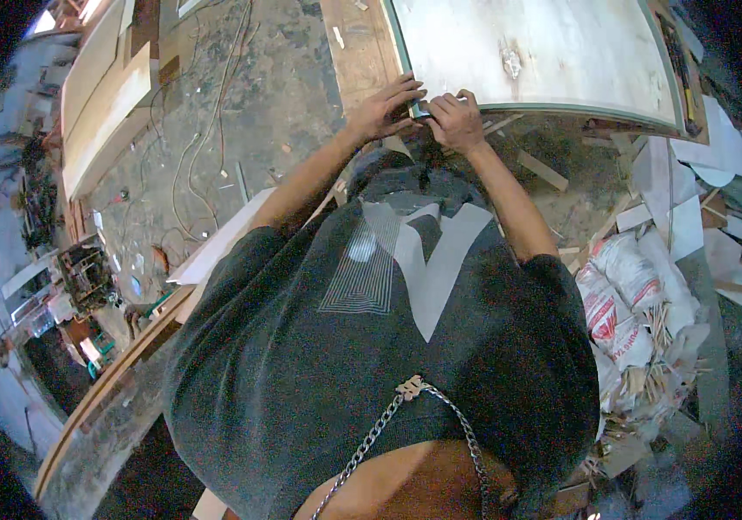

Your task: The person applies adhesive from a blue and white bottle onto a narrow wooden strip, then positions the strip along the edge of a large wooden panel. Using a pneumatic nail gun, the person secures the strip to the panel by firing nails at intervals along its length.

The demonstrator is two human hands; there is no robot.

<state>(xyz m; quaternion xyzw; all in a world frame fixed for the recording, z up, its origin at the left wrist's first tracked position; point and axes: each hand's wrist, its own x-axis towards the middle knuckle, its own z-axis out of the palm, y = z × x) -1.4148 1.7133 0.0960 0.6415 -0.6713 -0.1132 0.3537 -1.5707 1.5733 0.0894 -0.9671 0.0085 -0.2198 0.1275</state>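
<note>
A large white panel (579, 65) with a green edging strip (398, 36) lies on a wooden workbench at the upper right. Both of my hands meet at its near left corner. My left hand (381, 109) reaches in from the left, its fingers closing over the edging strip at the corner. Right beside it, my right hand (456, 120) is curled, thumb and fingers pinched at the same corner. A small pale-blue bit shows between the hands, too small and too covered to name. A brown, torn-looking blemish (511, 62) marks the panel's surface.
White sacks (620, 299) stuffed with wood scraps stand at the right, near loose white sheets (726, 156). Wood offcuts (542, 170) lie under the bench. On the left are a curved wooden piece (111, 130), a cable (182, 178) on the floor and a long board (106, 381).
</note>
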